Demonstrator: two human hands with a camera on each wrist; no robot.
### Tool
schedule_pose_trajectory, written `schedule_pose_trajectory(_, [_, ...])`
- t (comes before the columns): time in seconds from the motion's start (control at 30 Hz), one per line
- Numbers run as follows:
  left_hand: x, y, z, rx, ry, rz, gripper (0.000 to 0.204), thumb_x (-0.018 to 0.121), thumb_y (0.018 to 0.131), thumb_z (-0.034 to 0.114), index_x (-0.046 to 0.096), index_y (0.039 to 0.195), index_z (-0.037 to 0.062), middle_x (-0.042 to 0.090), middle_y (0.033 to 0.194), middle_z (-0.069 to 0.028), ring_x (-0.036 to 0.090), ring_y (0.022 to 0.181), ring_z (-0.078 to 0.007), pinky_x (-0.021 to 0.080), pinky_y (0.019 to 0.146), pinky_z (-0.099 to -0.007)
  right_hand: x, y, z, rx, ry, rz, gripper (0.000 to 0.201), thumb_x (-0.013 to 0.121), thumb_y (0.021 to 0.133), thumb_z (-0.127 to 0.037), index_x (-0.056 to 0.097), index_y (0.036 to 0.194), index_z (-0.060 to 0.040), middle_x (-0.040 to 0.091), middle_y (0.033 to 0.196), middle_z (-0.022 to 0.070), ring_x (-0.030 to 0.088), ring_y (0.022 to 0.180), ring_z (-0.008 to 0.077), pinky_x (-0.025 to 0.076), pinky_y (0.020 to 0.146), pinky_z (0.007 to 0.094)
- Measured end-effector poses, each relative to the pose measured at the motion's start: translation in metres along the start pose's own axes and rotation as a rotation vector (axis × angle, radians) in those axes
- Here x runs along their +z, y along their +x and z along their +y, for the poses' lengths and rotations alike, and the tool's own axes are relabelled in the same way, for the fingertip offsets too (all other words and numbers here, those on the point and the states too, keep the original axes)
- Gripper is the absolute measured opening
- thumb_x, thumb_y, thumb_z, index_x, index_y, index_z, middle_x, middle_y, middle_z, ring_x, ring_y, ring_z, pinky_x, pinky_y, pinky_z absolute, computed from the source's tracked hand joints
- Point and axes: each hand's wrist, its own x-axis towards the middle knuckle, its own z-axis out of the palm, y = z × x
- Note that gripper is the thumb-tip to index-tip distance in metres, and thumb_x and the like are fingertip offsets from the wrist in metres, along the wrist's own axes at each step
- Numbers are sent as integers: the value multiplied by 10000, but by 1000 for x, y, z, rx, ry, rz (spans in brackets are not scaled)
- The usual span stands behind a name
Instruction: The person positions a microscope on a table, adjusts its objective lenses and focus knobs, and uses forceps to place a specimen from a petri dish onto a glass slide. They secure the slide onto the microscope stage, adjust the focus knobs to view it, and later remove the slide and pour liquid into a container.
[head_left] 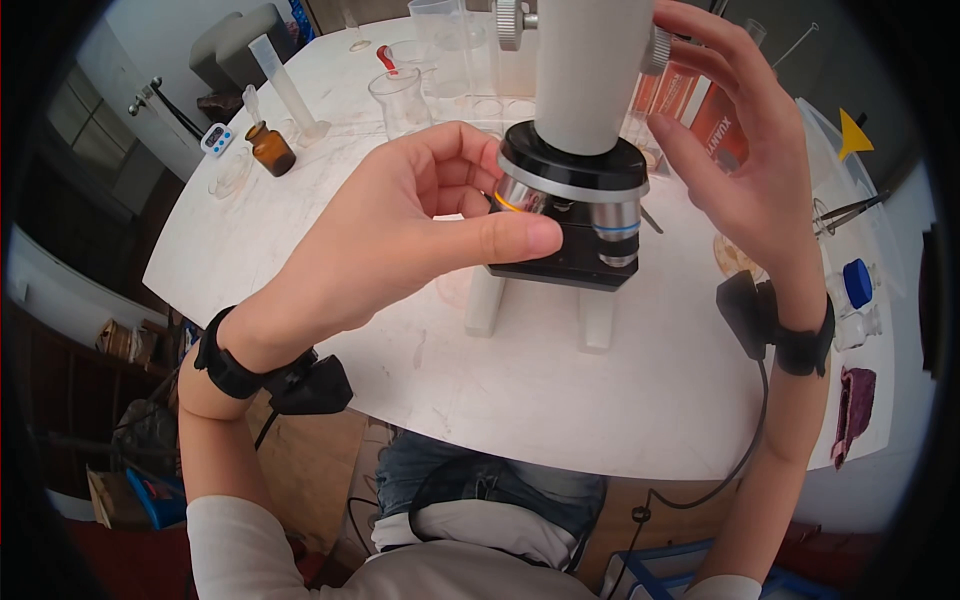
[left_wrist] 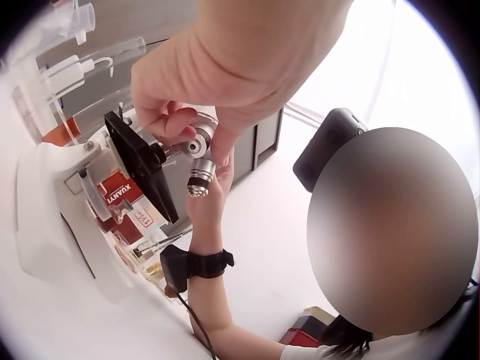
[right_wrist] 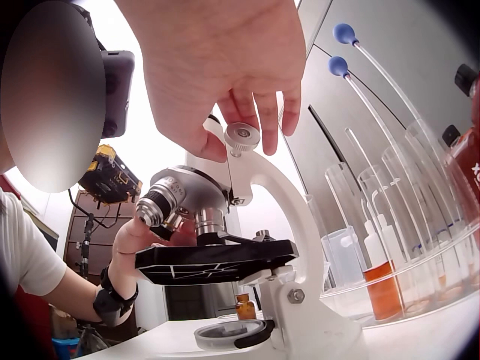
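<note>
Microscope [head_left: 592,85] upright on the white table [head_left: 400,370], in front of the person. Left hand [head_left: 370,225] has thumb and curled fingers round the yellow-ringed objective [head_left: 520,196], above the black stage [right_wrist: 214,264]. Right hand [head_left: 750,160] is loosely spread around the focus knob [right_wrist: 242,136], not clenched; can't tell if it touches. Amber bottle [head_left: 270,150] stands well apart, on the left.

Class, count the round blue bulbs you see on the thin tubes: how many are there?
2: in the right wrist view, the upper bulb and, just below it, the lower bulb, near the picture's top. Others may be hidden.
</note>
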Motion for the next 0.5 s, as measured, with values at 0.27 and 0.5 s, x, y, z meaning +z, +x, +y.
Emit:
schedule_pose_trajectory(0.27, [2,4,3,49,94,13,444,758,677,122,516,1034,17,606,953,-41,578,857,-98,462,795,-220,2,0,0,-11,-18,16,519,580,644,-2,452,1146,24,517,1097,170,529,1025,250,439,883,335])
schedule_pose_trajectory(0.5, [-3,-6,9,33,34,-93,297,631,811,197,570,1030,6,632,920,-46,503,653,-40,423,586,-175,8,0,7,-51,78,18,518,581,644,-2,449,1144,27,515,1099,173,528,1027,248,438,887,335])
